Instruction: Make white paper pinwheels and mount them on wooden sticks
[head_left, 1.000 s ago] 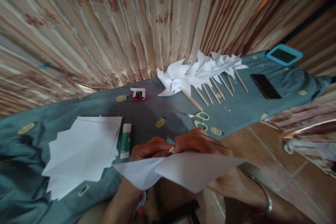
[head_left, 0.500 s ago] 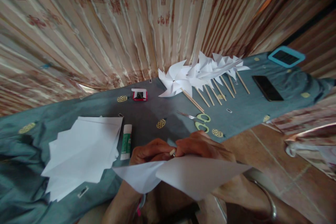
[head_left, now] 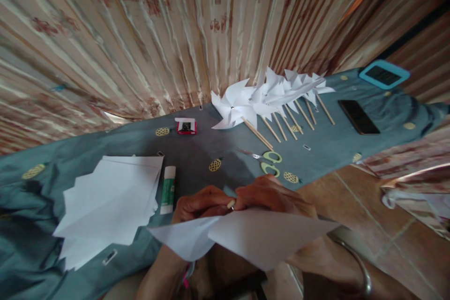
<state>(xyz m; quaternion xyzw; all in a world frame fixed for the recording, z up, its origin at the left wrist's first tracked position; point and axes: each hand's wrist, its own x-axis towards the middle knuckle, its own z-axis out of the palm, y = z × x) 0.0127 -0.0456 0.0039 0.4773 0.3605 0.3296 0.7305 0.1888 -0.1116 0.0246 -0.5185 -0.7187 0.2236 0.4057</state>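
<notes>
My left hand (head_left: 204,202) is closed around a wooden stick (head_left: 230,204), whose pale end shows between the two hands. Right against it, my right hand (head_left: 269,194) is closed with its fingers pressed at a small shiny metal bit beside the stick end, along the upper edge of a white paper pinwheel (head_left: 260,236). The pinwheel's folded blades spread below both hands and cover parts of the wrists. Exactly what the right fingertips pinch is hidden. Just left of my left hand lies a glue stick (head_left: 168,190); beyond my right hand are green-handled scissors (head_left: 269,161).
A stack of white paper sheets (head_left: 108,206) lies at left on the grey-green cloth (head_left: 197,154). Farther back sit a small open red box (head_left: 186,126) and a row of paper pinwheels (head_left: 267,96) on sticks. A phone (head_left: 358,117) and a blue-framed device (head_left: 384,75) lie at right.
Hands, stick and pinwheel hold almost the same pose. The view has shifted very slightly; nothing has been taken up or let go.
</notes>
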